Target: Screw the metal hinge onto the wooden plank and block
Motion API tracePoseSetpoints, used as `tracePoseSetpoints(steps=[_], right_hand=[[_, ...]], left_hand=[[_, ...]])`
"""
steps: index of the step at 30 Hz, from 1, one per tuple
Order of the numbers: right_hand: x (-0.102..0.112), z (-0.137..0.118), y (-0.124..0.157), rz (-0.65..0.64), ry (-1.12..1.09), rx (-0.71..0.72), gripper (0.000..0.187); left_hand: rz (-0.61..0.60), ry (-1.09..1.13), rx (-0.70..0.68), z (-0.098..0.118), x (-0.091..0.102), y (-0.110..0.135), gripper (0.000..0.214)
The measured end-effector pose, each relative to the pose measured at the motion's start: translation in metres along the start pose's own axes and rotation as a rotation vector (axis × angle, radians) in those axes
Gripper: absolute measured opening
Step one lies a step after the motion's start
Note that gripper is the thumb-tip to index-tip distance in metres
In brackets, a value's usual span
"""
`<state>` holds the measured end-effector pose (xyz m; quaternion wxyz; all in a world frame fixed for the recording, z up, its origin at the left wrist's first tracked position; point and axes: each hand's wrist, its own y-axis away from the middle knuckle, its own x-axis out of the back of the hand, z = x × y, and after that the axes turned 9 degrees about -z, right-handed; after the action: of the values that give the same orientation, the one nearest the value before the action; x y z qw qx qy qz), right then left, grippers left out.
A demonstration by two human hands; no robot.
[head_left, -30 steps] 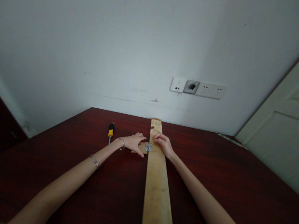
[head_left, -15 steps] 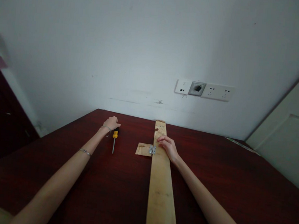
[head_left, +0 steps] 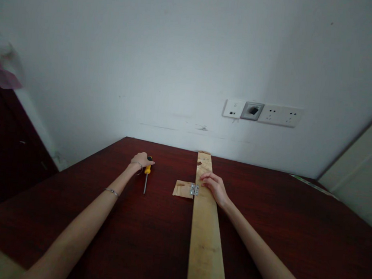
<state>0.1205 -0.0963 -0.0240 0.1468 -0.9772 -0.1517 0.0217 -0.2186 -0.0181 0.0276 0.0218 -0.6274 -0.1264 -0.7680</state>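
Note:
A long pale wooden plank (head_left: 205, 236) lies lengthwise on the dark red table (head_left: 280, 217). A small wooden piece (head_left: 181, 188) lies at its left side, joined to it by a small metal hinge (head_left: 194, 189). My right hand (head_left: 213, 185) rests on the plank just right of the hinge, fingers curled down onto the wood. My left hand (head_left: 141, 159) is closed over the black and yellow handle of a screwdriver (head_left: 146, 176) that lies on the table, its shaft pointing toward me.
A white wall rises behind the table, with a row of sockets (head_left: 262, 113) on it. A pale door (head_left: 361, 181) stands at the right and a dark cabinet (head_left: 6, 141) at the left.
My left hand left the small wooden piece, moved left and back, and closed on the screwdriver handle. My right hand stayed on the plank by the hinge.

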Motion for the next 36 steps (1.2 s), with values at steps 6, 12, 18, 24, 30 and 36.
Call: tracePoseSetpoints(steps=[6,12,18,24,30,36], right_hand=[[-0.001,0.0,0.0,0.018,0.013,-0.005,0.01],[-0.001,-0.001,-0.001,0.022,0.009,-0.011,0.01],[0.0,-0.003,-0.003,0.039,-0.006,-0.011,0.012],[0.003,-0.04,-0.008,0.111,0.006,0.026,0.013],[-0.007,-0.096,-0.019,0.081,0.095,0.099,0.025],[-0.02,-0.136,-0.028,-0.031,0.152,0.302,0.044]], left_hand=[[-0.016,0.008,0.01,0.001,-0.005,-0.001,0.046],[-0.021,0.029,0.01,0.004,-0.009,-0.002,0.038],[0.034,0.041,0.004,0.014,0.006,0.009,0.042],[0.174,0.137,-0.14,0.044,0.045,0.035,0.046],[0.349,0.438,-0.629,0.095,0.072,0.078,0.037],[0.388,0.683,-1.047,0.14,0.088,0.119,0.028]])
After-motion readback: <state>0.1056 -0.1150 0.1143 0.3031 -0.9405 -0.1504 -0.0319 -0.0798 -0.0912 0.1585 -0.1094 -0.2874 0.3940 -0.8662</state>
